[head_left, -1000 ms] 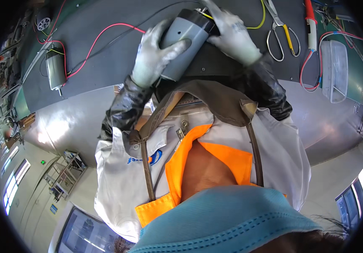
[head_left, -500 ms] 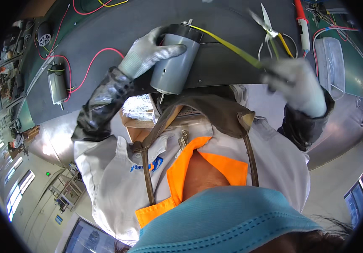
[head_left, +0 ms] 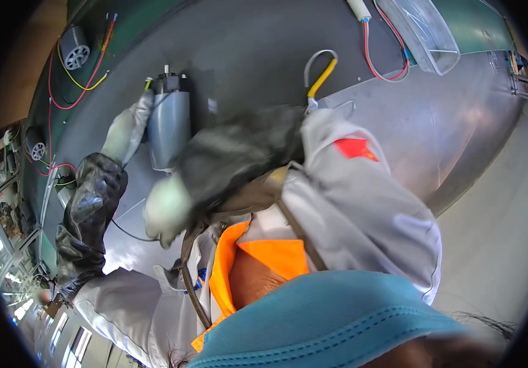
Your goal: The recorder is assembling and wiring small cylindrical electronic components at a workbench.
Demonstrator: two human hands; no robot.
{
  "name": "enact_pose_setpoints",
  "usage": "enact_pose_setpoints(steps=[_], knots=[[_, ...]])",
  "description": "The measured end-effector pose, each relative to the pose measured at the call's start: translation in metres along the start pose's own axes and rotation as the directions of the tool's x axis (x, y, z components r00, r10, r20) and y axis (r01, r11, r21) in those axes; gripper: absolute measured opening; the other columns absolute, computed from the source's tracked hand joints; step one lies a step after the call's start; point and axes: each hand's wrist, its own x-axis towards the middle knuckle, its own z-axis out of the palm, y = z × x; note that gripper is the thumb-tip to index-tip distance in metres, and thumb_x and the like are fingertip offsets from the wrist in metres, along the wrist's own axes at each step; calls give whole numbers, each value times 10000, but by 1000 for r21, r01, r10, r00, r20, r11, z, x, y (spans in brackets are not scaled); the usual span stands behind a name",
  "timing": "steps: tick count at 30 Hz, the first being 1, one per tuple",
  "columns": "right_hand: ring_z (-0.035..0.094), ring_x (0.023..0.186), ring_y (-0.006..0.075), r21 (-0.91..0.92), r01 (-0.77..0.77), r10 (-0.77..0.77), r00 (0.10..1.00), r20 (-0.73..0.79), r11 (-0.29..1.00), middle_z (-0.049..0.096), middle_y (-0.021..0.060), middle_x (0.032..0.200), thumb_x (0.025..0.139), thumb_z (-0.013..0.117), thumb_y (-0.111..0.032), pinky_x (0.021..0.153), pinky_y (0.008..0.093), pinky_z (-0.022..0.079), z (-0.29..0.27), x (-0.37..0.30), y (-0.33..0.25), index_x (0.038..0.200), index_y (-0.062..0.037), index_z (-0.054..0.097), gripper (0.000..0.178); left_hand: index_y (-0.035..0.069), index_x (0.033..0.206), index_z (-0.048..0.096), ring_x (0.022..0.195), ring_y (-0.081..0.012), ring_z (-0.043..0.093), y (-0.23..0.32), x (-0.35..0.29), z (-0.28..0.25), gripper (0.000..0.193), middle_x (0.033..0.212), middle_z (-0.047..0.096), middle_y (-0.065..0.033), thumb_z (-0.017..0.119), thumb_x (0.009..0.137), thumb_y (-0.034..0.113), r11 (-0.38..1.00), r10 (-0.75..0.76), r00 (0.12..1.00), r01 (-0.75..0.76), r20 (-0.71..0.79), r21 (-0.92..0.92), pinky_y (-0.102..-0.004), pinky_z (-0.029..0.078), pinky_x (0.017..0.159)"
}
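Observation:
A grey cylindrical electric motor [head_left: 170, 130] lies on the dark bench mat, its shaft pointing away from me. My gloved left hand [head_left: 130, 126] grips its left side, fingertips up by the black end cap. A short yellow tip [head_left: 148, 82] shows just beyond those fingers. From the end cap a thin black wire runs behind the left hand and loops down; its lower stretch [head_left: 130, 234] reaches my right hand [head_left: 167, 205]. The right hand, blurred, is closed on that wire below the motor. Scissors with a yellow-wrapped handle [head_left: 323, 78] lie beyond my right forearm, partly hidden by the sleeve.
More motors [head_left: 75, 48] with red and yellow leads lie at the far left. On the far right are a clear plastic tray [head_left: 420, 30] and a white tool handle [head_left: 358, 8] with a red-and-white cable. The bench's metal edge [head_left: 398, 122] curves along the right.
My right hand has swung from the far right across my body to below the motor. The yellow strip it stretched out no longer shows. The whole view has turned, shifting the bench.

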Motion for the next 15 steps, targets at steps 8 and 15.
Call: enact_pose_setpoints(steps=[8,15], knots=[[711,885,191,356,-278,442,696,-566,892,748,74,992,899,690,-281,824,327,549,-137,-166,19,1133,-124,734,285,-26,1060,652,852,-464,605,-9,-3,24,609,870,633,-296,335,1062,493,978,201,916,-207,-347,19,-458,480,780],[698,895,230,-57,-602,356,542,-761,796,740,68,982,942,626,-258,846,336,533,-166,-225,-12,1152,-113,718,271,-72,1120,629,782,-164,542,-21,-17,32,425,857,621,-244,410,1079,291,954,221,828,-293,-515,-61,-353,499,769]])
